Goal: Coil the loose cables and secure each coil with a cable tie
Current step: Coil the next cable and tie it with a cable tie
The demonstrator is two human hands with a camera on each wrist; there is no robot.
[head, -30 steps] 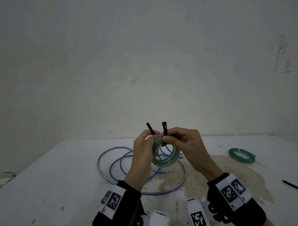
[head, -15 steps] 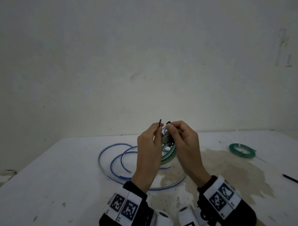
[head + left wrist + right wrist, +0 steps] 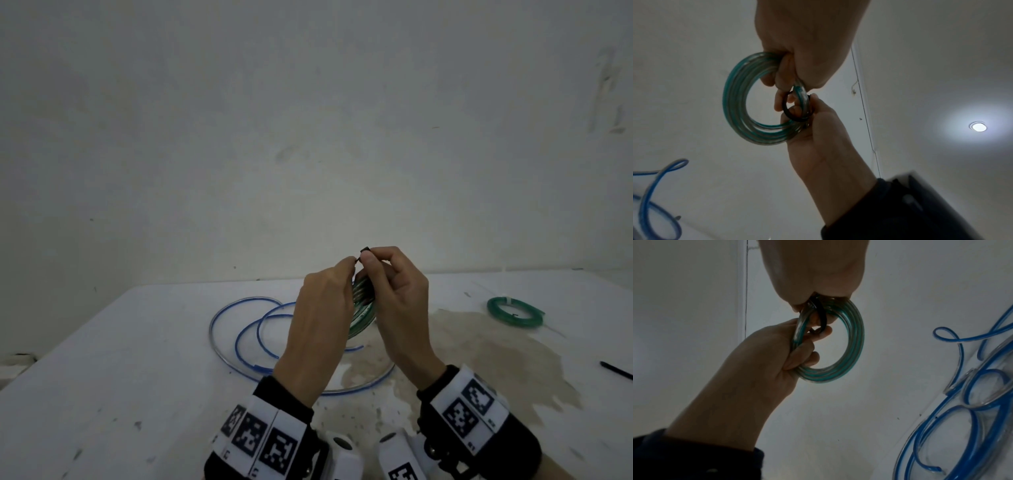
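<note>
I hold a green-striped clear cable coil upright above the table between both hands. My left hand curls round one side of the coil, and its fingertips meet the right hand's at the top. My right hand pinches the head of a black cable tie. The cable tie forms a loose loop round the coil's strands. In the right wrist view the tie runs out from under my right fingers. The tie's tail is hidden by fingers.
A loose blue cable sprawls in wide loops on the white table under my hands. At the right lies a second green coil, and a spare black cable tie lies near the right edge. A stain marks the tabletop.
The tie's two ends, standing apart a second ago, have been brought together at my fingertips, closing a loop round the coil. Both hands turned inward and came closer.
</note>
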